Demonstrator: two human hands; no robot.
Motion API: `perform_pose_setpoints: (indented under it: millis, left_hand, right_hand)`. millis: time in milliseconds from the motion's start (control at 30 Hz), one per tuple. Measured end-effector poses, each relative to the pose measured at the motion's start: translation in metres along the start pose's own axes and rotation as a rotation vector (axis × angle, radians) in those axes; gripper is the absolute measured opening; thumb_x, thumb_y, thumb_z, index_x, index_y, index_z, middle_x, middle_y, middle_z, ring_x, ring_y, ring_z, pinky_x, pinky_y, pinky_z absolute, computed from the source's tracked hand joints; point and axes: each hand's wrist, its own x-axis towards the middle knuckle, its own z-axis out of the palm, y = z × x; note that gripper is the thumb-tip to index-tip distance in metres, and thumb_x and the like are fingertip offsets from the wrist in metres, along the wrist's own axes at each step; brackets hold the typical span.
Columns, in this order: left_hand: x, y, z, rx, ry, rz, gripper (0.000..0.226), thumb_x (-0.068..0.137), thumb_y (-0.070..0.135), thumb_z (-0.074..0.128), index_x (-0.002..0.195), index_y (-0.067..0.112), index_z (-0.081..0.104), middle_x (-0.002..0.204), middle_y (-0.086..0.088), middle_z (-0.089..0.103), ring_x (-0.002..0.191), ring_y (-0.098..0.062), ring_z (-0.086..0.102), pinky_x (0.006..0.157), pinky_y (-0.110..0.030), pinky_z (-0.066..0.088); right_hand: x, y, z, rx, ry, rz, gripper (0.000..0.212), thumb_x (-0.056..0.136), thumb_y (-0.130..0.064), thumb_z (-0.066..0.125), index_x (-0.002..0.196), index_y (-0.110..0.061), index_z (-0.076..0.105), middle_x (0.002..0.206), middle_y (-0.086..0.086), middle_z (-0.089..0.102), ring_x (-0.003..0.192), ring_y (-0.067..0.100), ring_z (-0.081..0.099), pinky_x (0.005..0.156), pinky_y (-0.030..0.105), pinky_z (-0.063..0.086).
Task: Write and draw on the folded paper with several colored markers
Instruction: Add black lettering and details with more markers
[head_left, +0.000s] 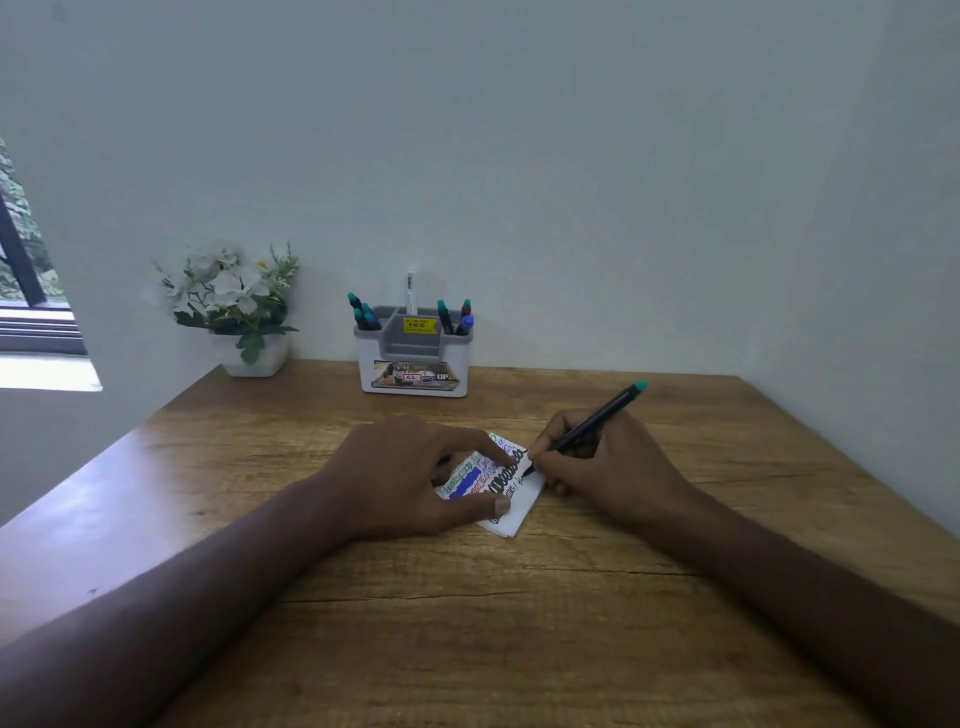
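A small folded white paper (514, 512) lies tilted on the wooden table (467, 623), covered with green, blue, red and black scribbled lines. My left hand (410, 478) presses it flat, thumb on its near edge and forefinger on its far part. My right hand (608, 462) grips a black marker with a teal end (597, 423), its tip touching the paper's right side beside the black lines.
A grey and white pen holder (414, 364) stands at the back by the wall, holding several markers with teal, red and blue caps. A white pot of artificial flowers (254, 353) sits at the back left corner. A window is at the far left.
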Motion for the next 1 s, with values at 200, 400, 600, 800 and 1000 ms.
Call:
perform_pose_setpoints:
  millis: [200,400,600,800,1000]
  left_hand:
    - [0.0,0.0001,-0.0001,-0.008,-0.006,0.0,0.07,0.078,0.094,0.038,0.141,0.064,0.044,0.097,0.032,0.058,0.076,0.001,0.056,0.056,-0.015,0.033]
    - [0.0002,-0.0018,0.0014,-0.014,-0.003,0.004,0.07,0.078,0.095,0.038,0.141,0.064,0.044,0.105,0.028,0.067,0.081,0.0,0.061,0.058,-0.017,0.037]
    - [0.0,-0.004,0.0033,-0.021,0.003,0.007,0.071,0.077,0.097,0.037,0.141,0.065,0.042,0.098,0.027,0.069,0.078,0.0,0.061,0.057,-0.018,0.041]
    - [0.0005,-0.0063,0.0055,-0.02,0.01,0.024,0.074,0.075,0.1,0.032,0.141,0.066,0.041,0.103,0.025,0.071,0.08,0.0,0.063,0.059,-0.021,0.048]
    - [-0.0001,-0.0038,0.0036,-0.015,0.011,0.021,0.07,0.078,0.095,0.037,0.14,0.065,0.044,0.1,0.026,0.068,0.079,-0.001,0.061,0.057,-0.018,0.039]
  right_hand:
    - [-0.0008,-0.0006,0.0006,-0.012,-0.013,0.013,0.004,0.089,-0.022,0.079,0.085,-0.024,0.078,0.076,-0.012,0.079,0.065,0.002,0.073,0.059,0.013,0.056]
    - [-0.0004,-0.0009,0.0004,-0.015,0.001,0.018,0.006,0.089,-0.023,0.078,0.083,-0.022,0.078,0.077,-0.008,0.079,0.065,0.004,0.073,0.061,0.016,0.059]
    - [-0.0003,-0.0003,0.0,-0.016,0.004,0.021,0.004,0.089,-0.022,0.079,0.085,-0.02,0.079,0.077,-0.006,0.08,0.064,0.005,0.073,0.06,0.016,0.058]
    - [0.0006,0.0,0.0002,-0.017,0.019,0.041,0.005,0.089,-0.022,0.078,0.084,-0.023,0.078,0.075,-0.01,0.079,0.063,0.003,0.073,0.058,0.014,0.057]
    - [0.0002,0.0001,0.0,-0.014,0.014,0.056,0.004,0.089,-0.023,0.078,0.085,-0.022,0.079,0.074,-0.009,0.079,0.064,0.005,0.074,0.058,0.013,0.056]
